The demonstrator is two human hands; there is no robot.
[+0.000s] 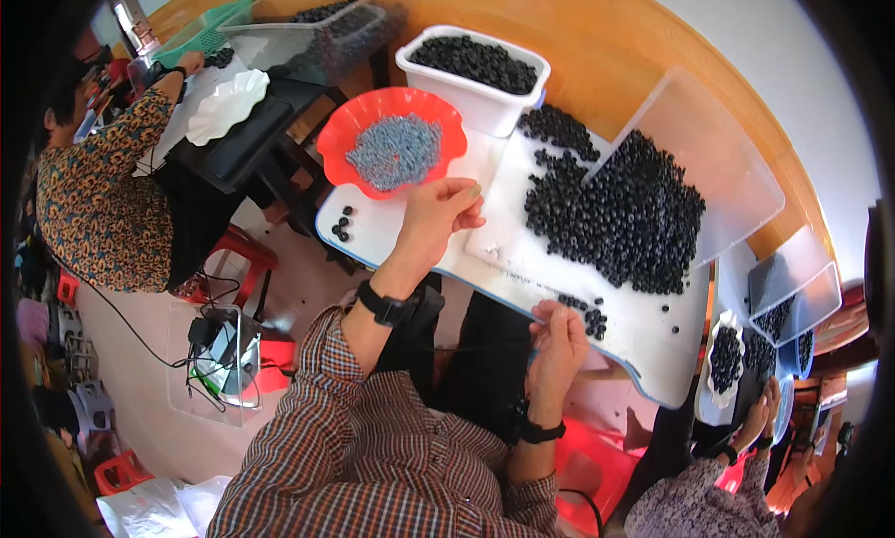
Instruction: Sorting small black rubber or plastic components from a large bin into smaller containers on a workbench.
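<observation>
My left hand (438, 223) is closed in a pinch just below a red scalloped bowl (337, 142). The bowl holds a heap of small grey metal pieces (396, 153), too fine to name. What the left fingers grip, if anything, is too small to see. At the table's front edge, my right hand (557, 347) is also pinched; its contents cannot be made out. Beside it lies a small group of black round parts (595, 322). A large pile of the same parts (620, 212) spills from a tipped clear bin (736, 184) onto the white tabletop (447, 249).
A white tub (475, 104) full of black parts stands at the back. A few loose parts (343, 226) lie at the left corner. Another person (112, 202) works at a dark table on the left; another person's hands (757, 417) are at lower right. A red stool (597, 463) is below.
</observation>
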